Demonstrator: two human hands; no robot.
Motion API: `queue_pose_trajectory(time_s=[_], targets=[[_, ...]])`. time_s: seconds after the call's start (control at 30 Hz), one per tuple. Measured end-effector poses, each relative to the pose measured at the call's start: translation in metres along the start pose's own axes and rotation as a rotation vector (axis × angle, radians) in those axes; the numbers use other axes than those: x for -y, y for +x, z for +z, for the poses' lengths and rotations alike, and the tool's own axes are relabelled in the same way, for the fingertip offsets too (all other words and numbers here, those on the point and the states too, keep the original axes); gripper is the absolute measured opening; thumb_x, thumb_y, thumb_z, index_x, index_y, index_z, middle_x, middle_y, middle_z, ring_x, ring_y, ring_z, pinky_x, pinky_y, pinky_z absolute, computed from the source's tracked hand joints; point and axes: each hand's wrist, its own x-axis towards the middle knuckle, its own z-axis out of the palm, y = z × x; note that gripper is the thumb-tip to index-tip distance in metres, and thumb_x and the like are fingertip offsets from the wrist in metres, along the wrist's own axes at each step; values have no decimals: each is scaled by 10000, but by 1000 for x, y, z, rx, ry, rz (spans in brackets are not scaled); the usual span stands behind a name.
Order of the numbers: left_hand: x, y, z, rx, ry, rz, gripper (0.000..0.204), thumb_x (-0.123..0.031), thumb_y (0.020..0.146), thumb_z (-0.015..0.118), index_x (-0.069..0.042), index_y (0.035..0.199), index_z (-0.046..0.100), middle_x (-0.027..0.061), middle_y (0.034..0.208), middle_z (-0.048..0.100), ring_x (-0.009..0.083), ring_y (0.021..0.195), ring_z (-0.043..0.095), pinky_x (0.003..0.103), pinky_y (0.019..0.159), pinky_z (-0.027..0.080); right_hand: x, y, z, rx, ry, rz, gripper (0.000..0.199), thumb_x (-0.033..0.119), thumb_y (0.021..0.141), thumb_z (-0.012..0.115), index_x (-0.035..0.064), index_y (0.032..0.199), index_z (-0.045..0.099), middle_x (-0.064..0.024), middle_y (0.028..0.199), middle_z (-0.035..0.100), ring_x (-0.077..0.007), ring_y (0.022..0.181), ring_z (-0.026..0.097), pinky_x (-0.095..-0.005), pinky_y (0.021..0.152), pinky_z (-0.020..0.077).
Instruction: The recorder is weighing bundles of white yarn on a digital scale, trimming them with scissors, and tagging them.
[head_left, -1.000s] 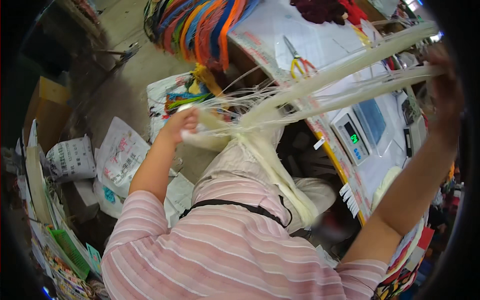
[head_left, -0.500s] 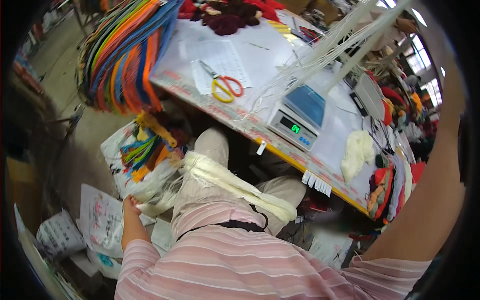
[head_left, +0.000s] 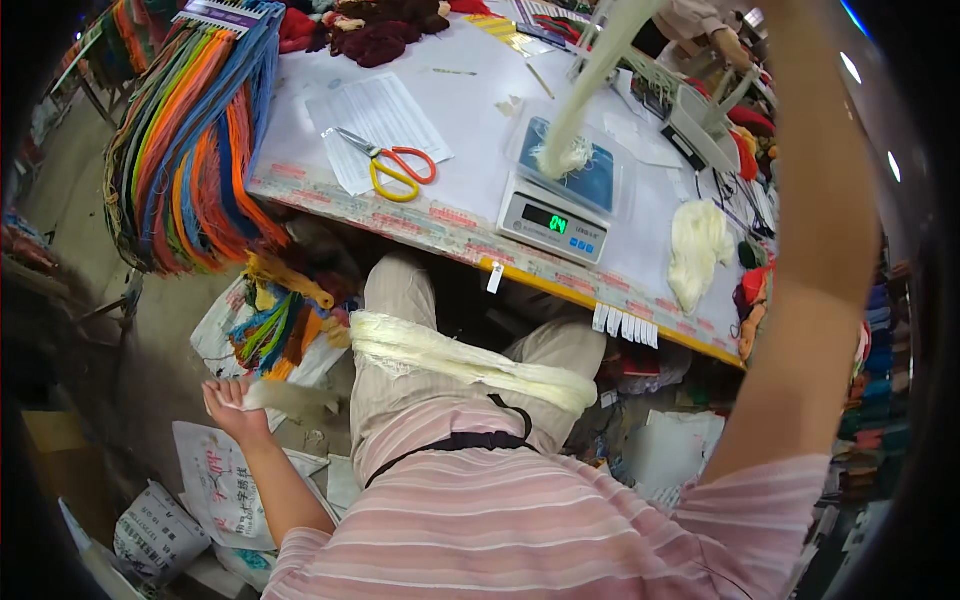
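Note:
My left hand [head_left: 237, 403], low on the left, is closed with its fingers curled round a bunch of pale threads [head_left: 290, 398] that trails off blurred toward my knee. My right forearm [head_left: 825, 190] reaches up past the top edge, so the hand itself is out of view. A long white skein [head_left: 598, 75] hangs down from the top edge, its loose lower end resting on the blue pan of a digital scale [head_left: 552, 222] with a lit green display. Across my lap lies a cream skein of thread [head_left: 470, 365].
Scissors [head_left: 388, 165] with red and yellow handles lie on a printed sheet [head_left: 400, 110] on the table. Multicoloured thread hanks [head_left: 195, 150] hang at its left end. A cream skein [head_left: 697, 250] sits right of the scale. Another person's hand [head_left: 735, 50] shows at the far right.
The white strands have swung left and gathered into a narrower bundle, their end coming down onto the scale. My left hand has risen and moved left. The view has shifted slightly.

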Motion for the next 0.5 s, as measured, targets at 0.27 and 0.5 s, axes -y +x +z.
queue_pose_trajectory(time_s=[0.27, 0.5], targets=[[-35, -12, 155, 614, -110, -190, 213, -244, 975, 441, -71, 851, 442, -13, 633, 340, 75, 531, 317, 247, 582, 300, -334, -189, 7, -26, -240, 906, 212, 196, 796, 592, -7, 739, 611, -87, 650, 596, -182, 522, 544, -313, 474, 442], [-34, 20, 164, 545, 18, -426, 236, -278, 985, 416, -56, 934, 476, 5, 687, 374, 111, 595, 357, 274, 647, 349, -332, -253, 17, -361, 579, 1015, 623, 396, 800, 642, 15, 1254, 448, -109, 1078, 563, -211, 973, 553, -381, 890, 394]])
